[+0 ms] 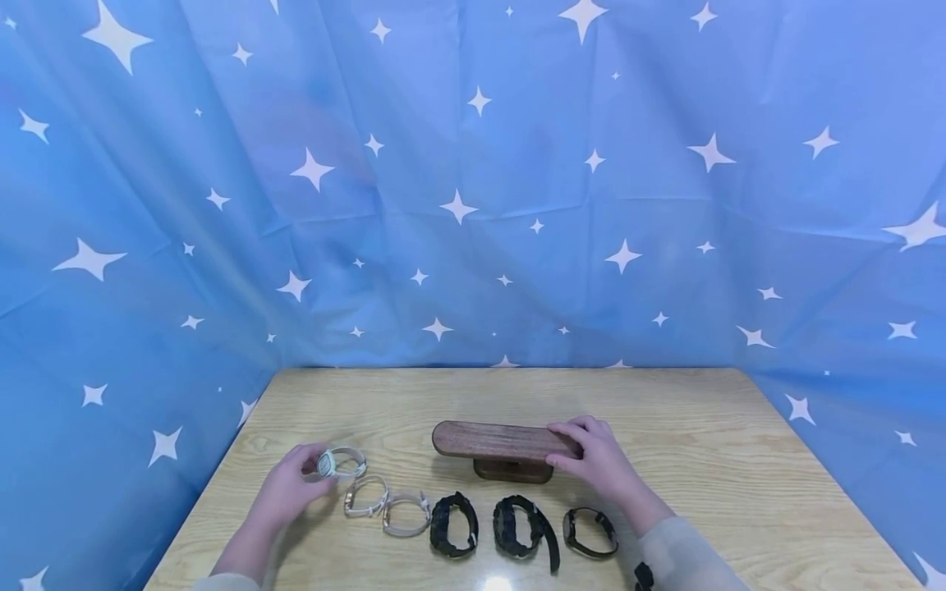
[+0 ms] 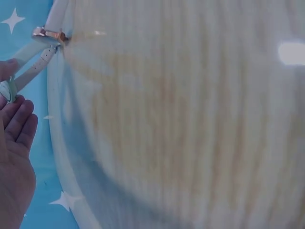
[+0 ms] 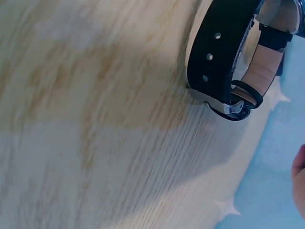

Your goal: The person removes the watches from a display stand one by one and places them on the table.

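Observation:
At the left of the table my left hand pinches a pale mint-green wristwatch by its face, between thumb and fingers. The left wrist view shows the same watch at the left edge, its light strap trailing off toward another pale watch. My right hand grips the right end of a dark brown wooden watch stand, thumb on the near side and fingers over the far side. The stand has a long rounded bar on a short base. Only a sliver of the right hand enters the right wrist view.
Two more pale watches lie near the left hand. Two chunky black watches and a slim dark leather-strapped watch line the table's front. A star-patterned blue cloth hangs behind the wooden table.

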Demonstrator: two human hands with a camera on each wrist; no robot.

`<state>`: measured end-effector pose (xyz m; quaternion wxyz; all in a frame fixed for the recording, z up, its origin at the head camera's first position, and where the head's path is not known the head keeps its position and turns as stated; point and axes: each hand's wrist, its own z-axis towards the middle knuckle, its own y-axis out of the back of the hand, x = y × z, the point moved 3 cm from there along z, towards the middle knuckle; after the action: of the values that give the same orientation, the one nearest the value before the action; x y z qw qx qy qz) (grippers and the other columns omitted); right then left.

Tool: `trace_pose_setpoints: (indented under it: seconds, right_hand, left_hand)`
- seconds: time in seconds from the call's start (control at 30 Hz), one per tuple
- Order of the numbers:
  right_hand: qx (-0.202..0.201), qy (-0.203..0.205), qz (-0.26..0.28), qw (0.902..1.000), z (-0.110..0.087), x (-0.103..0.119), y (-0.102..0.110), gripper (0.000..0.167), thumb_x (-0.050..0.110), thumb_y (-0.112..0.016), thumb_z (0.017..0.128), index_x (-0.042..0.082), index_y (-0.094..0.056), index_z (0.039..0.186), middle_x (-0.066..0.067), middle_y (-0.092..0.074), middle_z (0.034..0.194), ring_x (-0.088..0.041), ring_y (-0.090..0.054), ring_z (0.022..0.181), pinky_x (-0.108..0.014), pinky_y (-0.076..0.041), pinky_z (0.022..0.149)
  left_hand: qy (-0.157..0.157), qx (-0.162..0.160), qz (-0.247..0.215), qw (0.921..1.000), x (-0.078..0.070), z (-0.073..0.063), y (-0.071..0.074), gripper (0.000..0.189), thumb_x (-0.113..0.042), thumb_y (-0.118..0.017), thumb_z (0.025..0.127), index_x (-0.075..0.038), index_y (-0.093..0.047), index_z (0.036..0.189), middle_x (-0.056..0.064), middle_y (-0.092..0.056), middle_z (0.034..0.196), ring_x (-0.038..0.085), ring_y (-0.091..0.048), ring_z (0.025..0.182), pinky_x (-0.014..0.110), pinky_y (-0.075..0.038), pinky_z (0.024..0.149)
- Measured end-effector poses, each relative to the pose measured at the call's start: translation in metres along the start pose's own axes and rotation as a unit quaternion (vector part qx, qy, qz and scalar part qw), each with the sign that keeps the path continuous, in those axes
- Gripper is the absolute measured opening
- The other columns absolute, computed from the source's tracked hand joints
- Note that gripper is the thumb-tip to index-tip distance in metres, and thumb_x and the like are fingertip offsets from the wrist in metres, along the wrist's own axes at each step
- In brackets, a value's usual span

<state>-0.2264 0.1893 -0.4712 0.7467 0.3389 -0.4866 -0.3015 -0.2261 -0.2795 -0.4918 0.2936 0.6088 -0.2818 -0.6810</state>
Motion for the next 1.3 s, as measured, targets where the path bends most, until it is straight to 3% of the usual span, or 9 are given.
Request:
trace_pose_setpoints:
  seconds: [0.27,0.7,1.07,1.3]
  right_hand:
    - [-0.001,0.003,-0.008,1.0,0.0,-0.001,0.0,0.054,0.047,-0.073,0.075,0.019,-0.064,0.121,-0.003,-0.054,0.111,-0.025,-0.045,0.103,-0.041,-0.043,0.08]
    - [0.0,-0.001,-0.005,1.0,0.0,-0.001,0.001,0.055,0.048,-0.072,0.076,0.02,-0.063,0.121,-0.003,-0.054,0.112,-0.026,-0.045,0.104,-0.041,-0.043,0.08]
    - [0.003,-0.005,-0.003,1.0,-0.001,-0.001,0.003,0.055,0.047,-0.072,0.076,0.019,-0.063,0.122,-0.003,-0.054,0.113,-0.026,-0.045,0.105,-0.042,-0.043,0.08]
    - [0.005,-0.002,-0.001,1.0,0.0,0.0,0.002,0.054,0.046,-0.073,0.076,0.019,-0.063,0.122,-0.003,-0.054,0.112,-0.027,-0.045,0.105,-0.042,-0.043,0.08]
  left_hand:
    - [-0.014,0.004,0.003,0.9999,0.008,-0.008,0.004,0.049,-0.019,-0.079,0.072,-0.001,-0.06,0.113,0.003,-0.06,0.098,0.025,-0.059,0.095,0.044,-0.048,0.087]
    - [0.007,0.044,0.024,0.9987,0.025,-0.014,0.012,0.053,-0.017,-0.08,0.07,0.002,-0.058,0.114,0.006,-0.061,0.101,0.028,-0.059,0.098,0.045,-0.048,0.087]
    - [0.014,0.067,0.017,0.9975,0.023,-0.017,0.013,0.053,-0.016,-0.08,0.07,0.001,-0.058,0.114,0.004,-0.059,0.099,0.028,-0.059,0.097,0.045,-0.049,0.083]
    - [0.01,0.078,0.022,0.9967,0.026,-0.017,0.012,0.047,-0.011,-0.077,0.069,-0.002,-0.06,0.111,0.005,-0.058,0.1,0.019,-0.054,0.089,0.038,-0.047,0.078]
